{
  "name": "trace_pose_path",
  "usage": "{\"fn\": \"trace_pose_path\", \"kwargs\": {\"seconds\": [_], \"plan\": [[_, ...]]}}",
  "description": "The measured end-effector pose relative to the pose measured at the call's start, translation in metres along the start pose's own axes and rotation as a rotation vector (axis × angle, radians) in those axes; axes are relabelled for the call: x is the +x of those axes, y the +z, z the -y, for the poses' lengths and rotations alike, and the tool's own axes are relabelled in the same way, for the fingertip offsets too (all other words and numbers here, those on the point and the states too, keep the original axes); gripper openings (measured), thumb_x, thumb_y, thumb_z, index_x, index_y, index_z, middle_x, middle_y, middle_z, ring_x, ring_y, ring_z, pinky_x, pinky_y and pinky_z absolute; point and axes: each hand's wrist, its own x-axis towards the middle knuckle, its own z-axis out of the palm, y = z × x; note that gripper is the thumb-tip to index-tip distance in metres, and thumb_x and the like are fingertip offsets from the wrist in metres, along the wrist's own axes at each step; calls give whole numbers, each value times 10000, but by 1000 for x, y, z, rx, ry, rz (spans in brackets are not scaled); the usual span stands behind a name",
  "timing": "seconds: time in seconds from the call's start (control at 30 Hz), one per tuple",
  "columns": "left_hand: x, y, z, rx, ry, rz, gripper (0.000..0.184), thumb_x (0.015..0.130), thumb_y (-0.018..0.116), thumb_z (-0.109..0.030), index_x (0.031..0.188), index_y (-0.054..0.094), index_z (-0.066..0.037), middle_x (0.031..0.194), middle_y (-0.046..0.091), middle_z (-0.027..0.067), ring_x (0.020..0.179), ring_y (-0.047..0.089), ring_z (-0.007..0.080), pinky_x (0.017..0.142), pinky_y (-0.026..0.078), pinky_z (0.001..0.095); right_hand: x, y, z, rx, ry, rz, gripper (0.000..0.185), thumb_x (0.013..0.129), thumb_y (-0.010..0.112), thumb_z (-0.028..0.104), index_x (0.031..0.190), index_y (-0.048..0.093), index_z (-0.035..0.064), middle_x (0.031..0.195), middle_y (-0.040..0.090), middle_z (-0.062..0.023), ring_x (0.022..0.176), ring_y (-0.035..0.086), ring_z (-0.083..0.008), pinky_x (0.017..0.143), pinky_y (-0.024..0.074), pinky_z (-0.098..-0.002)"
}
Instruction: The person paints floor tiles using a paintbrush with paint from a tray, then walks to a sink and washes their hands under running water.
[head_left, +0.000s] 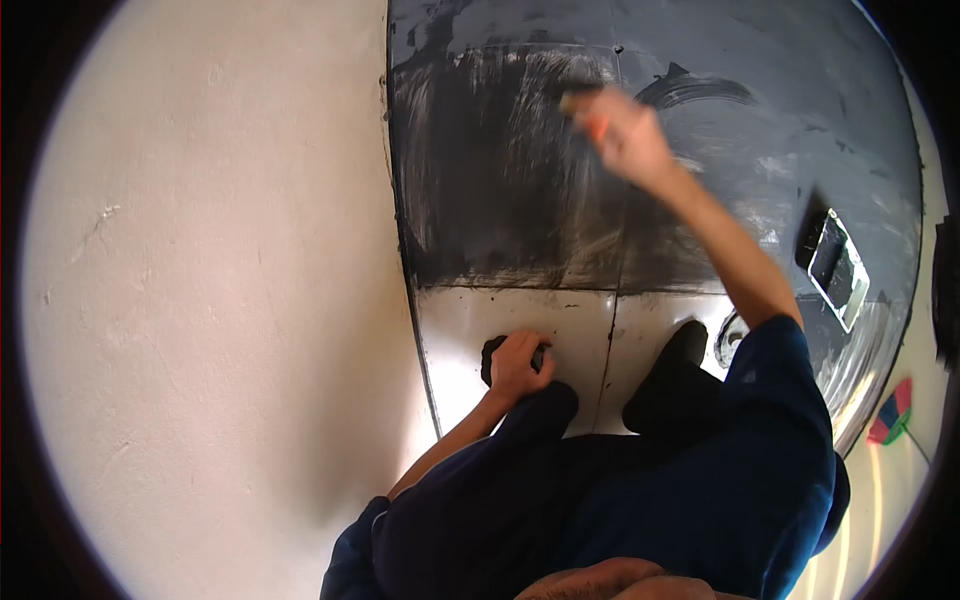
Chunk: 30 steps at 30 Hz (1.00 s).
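Note:
My right hand (632, 138) is closed around a small brush (597, 127) with an orange part, slightly blurred. Its tip is over the dark coated floor (480, 180), which shows streaks. Lower down, my left hand (520, 365) hangs near my knee, above the light tiles (460, 320). Its fingers are curled at a black object (491, 358), perhaps my shoe; whether it grips anything is unclear. The coating ends in a rough edge just above the light tiles.
A rectangular tray (855, 280) with white rim and dark contents lies at the right. Near my right arm is a round, smeared object (731, 338). A pale wall (220, 250) rises on the left. A colourful broom head (893, 411) lies at the far right.

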Motion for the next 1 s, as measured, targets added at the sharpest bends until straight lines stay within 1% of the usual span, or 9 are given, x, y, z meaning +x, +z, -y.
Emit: {"fn": "trace_pose_path", "kwargs": {"seconds": [0.1, 0.33, 0.4, 0.5, 0.57, 0.7, 0.77, 0.87, 1.0], "plan": [[0, -1, -1, -11, -1, 5, 149, 735, 680, -91, 883, 664, -99, 837, 641, 82, 758, 643, 267, 661, 529, 365, -74, 15, 80, 4, -149, 272, 345, 718, 721, 83, 1051, 657, 147, 1154, 654, -44, 1013, 687, -221, 693, 613, -353], [2, 2, -1, 9, 40, -2, 158, 739, 679, -102, 896, 661, -91, 830, 635, 80, 767, 641, 266, 663, 524, 365, -69, -39, 110, 570, 536, 538, 155, 895, 727, 137, 1018, 664, 67, 881, 695, -82, 764, 705, -190, 673, 569, -314], [2, -1, -4, 12, 50, -5, 160, 739, 678, -101, 897, 661, -86, 826, 633, 80, 765, 640, 266, 659, 522, 363, -56, -37, 49, 483, 483, 235, 174, 931, 725, 163, 1015, 657, 26, 855, 705, -75, 781, 697, -143, 693, 560, -312], [2, -1, -5, 21, 44, 19, 159, 741, 675, -101, 898, 662, -82, 825, 636, 79, 769, 643, 265, 654, 518, 357, -10, -52, -34, 437, 746, -67, 177, 966, 696, 179, 1068, 665, 38, 909, 723, -41, 833, 672, -100, 751, 549, -278], [1, 1, -3, 4, 43, 13, 176, 733, 682, -98, 909, 674, -84, 818, 640, 86, 746, 638, 280, 657, 512, 364, 18, -59, -73, 306, 697, -319, 204, 959, 718, 199, 1066, 682, 30, 896, 691, 0, 800, 603, -66, 716, 501, -235], [1, 0, -5, 20, 49, 18, 173, 748, 676, -104, 920, 667, -89, 825, 644, 65, 769, 649, 248, 656, 518, 348, 11, -44, -72, 150, 451, -230, 176, 973, 678, 231, 1023, 702, 64, 936, 739, -73, 820, 691, -161, 743, 554, -306], [0, 0, -5, 1, 14, 44, 184, 748, 679, -108, 931, 671, -94, 830, 648, 62, 770, 651, 244, 658, 519, 347, -25, -32, -43, -115, -109, 50, 221, 809, 600, -21, 994, 655, 89, 1070, 677, -108, 970, 676, -306, 762, 601, -393], [1, 0, -8, -18, 25, 42, 194, 750, 684, -109, 944, 676, -97, 831, 652, 58, 748, 651, 234, 651, 520, 338, -86, -35, 56, 98, -24, 354, 446, 640, 680, -35, 1057, 608, 105, 1203, 619, -101, 1027, 658, -343, 732, 634, -383], [1, -3, -13, -39, 55, 111, 201, 758, 682, -86, 958, 677, -89, 819, 647, 55, 684, 638, 214, 628, 516, 315, -127, -60, 125, 597, 297, 323, 252, 819, 702, -17, 1050, 630, 53, 1085, 672, -95, 898, 705, -229, 736, 624, -339]]}}
